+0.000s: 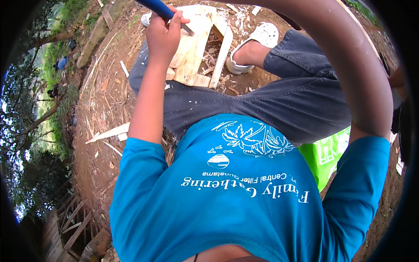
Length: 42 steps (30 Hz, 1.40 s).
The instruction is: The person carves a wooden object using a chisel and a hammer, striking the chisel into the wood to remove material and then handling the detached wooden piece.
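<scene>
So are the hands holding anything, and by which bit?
The left hand holds a blue tool low on its handle, near the metal end. The right hand is out of view, so I can't tell.

Outdoor woodworking spot, bare soil [89,177], scattered wood shavings [240,18], leafy trees [26,139]

Teal-blue short-sleeved T-shirt [244,214], dark grey denim-like trousers [301,94] and white perforated slip-on clogs [265,35].
On the shirt's front, white leafy line drawings [255,139] and a white round emblem [218,161] sit nearer its hem than the white lettering [235,187]; plain loose sleeves [139,168] flank it, a thin dark cord [195,257] shows at its collar, and pale flecks dot the trousers beyond its hem.
</scene>
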### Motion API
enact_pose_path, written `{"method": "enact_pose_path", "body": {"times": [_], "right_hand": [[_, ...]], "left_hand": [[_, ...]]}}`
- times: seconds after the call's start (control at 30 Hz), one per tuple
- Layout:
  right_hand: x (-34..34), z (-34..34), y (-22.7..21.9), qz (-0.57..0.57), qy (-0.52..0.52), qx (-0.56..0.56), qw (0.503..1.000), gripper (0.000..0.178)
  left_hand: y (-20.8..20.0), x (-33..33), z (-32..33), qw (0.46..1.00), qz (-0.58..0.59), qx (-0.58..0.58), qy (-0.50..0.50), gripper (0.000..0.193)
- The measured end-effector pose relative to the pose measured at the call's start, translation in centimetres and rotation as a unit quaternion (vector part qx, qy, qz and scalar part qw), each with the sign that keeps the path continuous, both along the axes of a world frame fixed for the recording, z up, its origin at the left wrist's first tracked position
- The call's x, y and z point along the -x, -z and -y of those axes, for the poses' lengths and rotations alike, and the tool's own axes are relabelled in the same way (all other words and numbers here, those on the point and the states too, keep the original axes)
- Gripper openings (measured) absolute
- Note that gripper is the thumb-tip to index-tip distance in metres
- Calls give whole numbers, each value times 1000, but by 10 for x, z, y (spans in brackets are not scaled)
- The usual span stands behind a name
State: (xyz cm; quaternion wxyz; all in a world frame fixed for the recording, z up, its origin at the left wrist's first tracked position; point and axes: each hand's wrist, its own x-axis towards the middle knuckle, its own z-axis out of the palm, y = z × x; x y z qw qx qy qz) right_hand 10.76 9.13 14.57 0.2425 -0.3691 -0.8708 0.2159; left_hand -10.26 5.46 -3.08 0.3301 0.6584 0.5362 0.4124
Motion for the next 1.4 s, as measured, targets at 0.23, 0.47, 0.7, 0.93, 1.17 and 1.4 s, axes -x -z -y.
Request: {"method": "enact_pose_path", "body": {"times": [0.23,0.47,0.7,0.93,1.17,1.4], "right_hand": [[14,5,-21,61,-89,51,993,38],[16,3,-14,103,-62,150,981,38],[-2,8,-6,54,-4,57,997,43],[-6,28,-31,62,20,113,991,43],[-14,25,-18,66,36,106,992,41],[-25,46,-22,17,69,150,986,42]], "left_hand": [[6,20,18,998,54,15,-39,15],[15,22,15,997,69,17,-28,16],[10,3,-1,996,85,20,6,17],[8,-6,-3,999,33,-15,40,15],[12,-8,0,996,84,-15,40,14],[18,16,5,946,284,113,-109,18]]}}
